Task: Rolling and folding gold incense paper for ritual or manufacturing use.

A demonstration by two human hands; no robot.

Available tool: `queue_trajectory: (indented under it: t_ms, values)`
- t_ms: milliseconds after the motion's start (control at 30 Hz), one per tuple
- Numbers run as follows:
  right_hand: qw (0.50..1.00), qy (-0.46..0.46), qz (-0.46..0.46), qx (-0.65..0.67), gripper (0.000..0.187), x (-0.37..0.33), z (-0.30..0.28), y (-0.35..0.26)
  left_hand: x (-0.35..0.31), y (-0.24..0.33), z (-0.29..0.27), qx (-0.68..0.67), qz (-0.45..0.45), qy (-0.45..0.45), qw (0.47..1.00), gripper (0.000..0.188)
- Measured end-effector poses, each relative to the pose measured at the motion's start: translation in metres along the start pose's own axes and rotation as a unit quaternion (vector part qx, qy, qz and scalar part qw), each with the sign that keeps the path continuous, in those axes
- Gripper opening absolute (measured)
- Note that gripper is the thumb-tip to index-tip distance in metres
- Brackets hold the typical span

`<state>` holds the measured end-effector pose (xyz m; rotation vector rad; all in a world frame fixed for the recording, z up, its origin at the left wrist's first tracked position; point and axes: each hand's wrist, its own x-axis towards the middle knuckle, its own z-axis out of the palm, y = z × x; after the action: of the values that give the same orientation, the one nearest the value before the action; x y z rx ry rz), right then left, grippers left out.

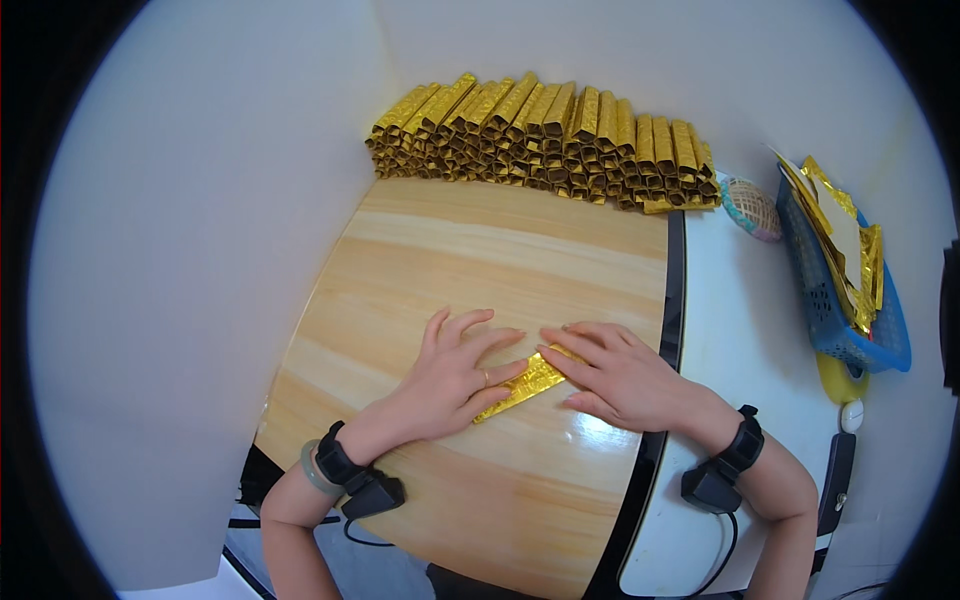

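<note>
A flat, folded strip of gold foil paper (533, 380) lies slantwise on the wooden tabletop. My left hand (460, 372) rests on its left part with the fingers spread. On the strip's upper right end lie the fingertips of my right hand (625, 375), its fingers stretched out and its thumb apart. Neither hand is wrapped round the strip; both press on it from above. Part of the strip is hidden under the fingers.
Along the back edge stands a stack of gold foil paper tubes (540, 135). To the right, a blue plastic basket (822, 320) holds gold foil sheets on a white surface (715, 300). A small woven basket (750, 208) and a yellow tape roll (840, 380) are nearby. Walls rise left and behind.
</note>
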<state>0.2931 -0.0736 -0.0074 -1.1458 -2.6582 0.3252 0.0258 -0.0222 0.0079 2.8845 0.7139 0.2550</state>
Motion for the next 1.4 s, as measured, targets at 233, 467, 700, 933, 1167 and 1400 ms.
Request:
queue_trajectory:
  t_ms: [233, 467, 700, 933, 1167, 1400]
  values:
    - [1.0, 0.026, -0.002, -0.012, 0.064, 0.002, -0.001, -0.001, 0.016, 0.001, 0.013, 0.037, 0.022, 0.069, 0.997, 0.029]
    - [0.999, 0.009, -0.023, -0.044, 0.079, -0.002, 0.0, 0.002, 0.015, 0.002, 0.01, 0.046, 0.047, 0.091, 0.994, 0.035]
    - [1.0, -0.007, -0.012, -0.018, 0.081, -0.003, 0.001, 0.001, 0.011, -0.001, 0.013, 0.119, 0.136, 0.086, 0.98, 0.038]
    - [1.0, 0.006, 0.004, -0.025, 0.08, -0.006, 0.003, 0.0, 0.009, 0.0, 0.004, 0.157, 0.175, 0.047, 0.971, 0.041]
    - [0.999, 0.008, 0.029, -0.021, 0.08, -0.008, 0.005, -0.005, 0.0, 0.002, -0.007, 0.162, 0.16, -0.053, 0.972, 0.045]
    - [0.998, 0.033, 0.042, -0.039, 0.078, -0.009, 0.011, -0.006, -0.02, 0.003, -0.006, 0.199, 0.15, -0.042, 0.967, 0.048]
